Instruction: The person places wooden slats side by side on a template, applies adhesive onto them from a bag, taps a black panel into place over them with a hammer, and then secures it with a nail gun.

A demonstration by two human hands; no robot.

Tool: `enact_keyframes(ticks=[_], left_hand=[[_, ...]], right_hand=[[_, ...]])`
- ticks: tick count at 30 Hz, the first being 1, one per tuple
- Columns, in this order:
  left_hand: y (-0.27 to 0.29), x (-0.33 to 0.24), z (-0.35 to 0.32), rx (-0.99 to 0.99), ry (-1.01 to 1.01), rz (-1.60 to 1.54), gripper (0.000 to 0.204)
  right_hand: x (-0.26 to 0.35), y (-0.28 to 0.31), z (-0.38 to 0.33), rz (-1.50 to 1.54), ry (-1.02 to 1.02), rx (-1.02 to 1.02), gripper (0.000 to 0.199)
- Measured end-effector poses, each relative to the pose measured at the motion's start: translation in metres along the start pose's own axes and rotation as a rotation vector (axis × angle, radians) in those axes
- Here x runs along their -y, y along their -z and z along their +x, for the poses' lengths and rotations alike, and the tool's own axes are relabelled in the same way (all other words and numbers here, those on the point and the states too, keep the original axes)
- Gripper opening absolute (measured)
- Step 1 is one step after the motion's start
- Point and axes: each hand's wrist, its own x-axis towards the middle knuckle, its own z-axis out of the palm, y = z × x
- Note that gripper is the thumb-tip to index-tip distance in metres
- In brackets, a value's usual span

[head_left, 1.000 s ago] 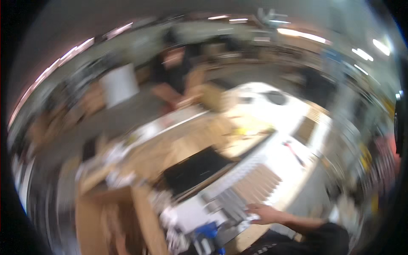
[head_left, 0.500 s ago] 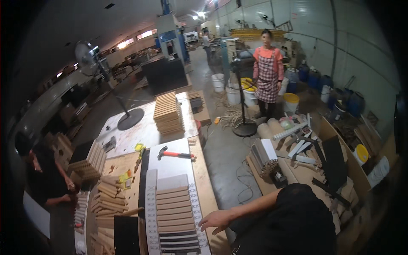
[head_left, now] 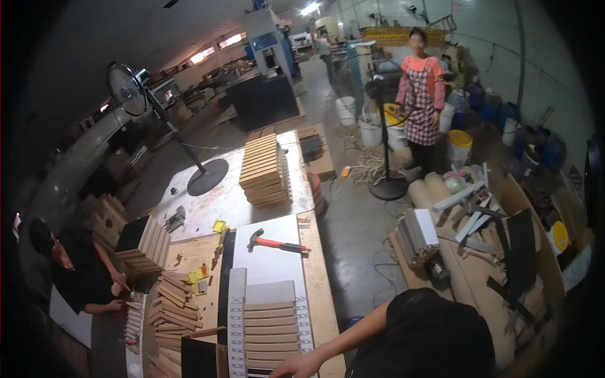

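One hand [head_left: 301, 365] reaches in along the near edge of the table [head_left: 318, 264], the forearm coming from under a black sleeve [head_left: 435, 337] at the lower right, so this reads as the right hand. Its grip is loose, fingers spread and slightly curled, and it holds nothing; the fingertips sit at the near right corner of a row of pale wooden slats [head_left: 271, 327], touching or just beside them, too close to the frame's edge to call. The left hand is out of sight.

The slats lie flat, side by side in a white slotted rack [head_left: 237, 315] that runs toward the far end of the table. Just beyond them, on a white sheet [head_left: 274, 258], a hammer [head_left: 277, 242] with a red handle lies across the table, head toward the left edge. Further off, mid-table, stands a tall stack of slats [head_left: 265, 169].

At the left edge a second person [head_left: 75, 271] in dark clothes leans over loose piles of slats [head_left: 173, 302], both hands down among them. A pedestal fan [head_left: 135, 88] has its round base [head_left: 208, 176] near the far left corner. Past the right edge a third person in a checked apron [head_left: 421, 94] stands on the concrete floor [head_left: 353, 214] beside white buckets [head_left: 346, 110].
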Motion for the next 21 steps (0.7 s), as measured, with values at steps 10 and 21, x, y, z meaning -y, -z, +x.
enact_keyframes(ticks=[10, 21], left_hand=[[-0.044, -0.033, 0.053, -0.055, 0.053, 0.181, 0.037], [-0.090, -0.037, 0.089, -0.359, 0.374, -0.524, 0.035]], right_hand=[[-0.047, 0.081, -0.031, 0.754, -0.235, -0.226, 0.041], [-0.093, 0.157, -0.060, 0.664, -0.462, -0.174, 0.036]])
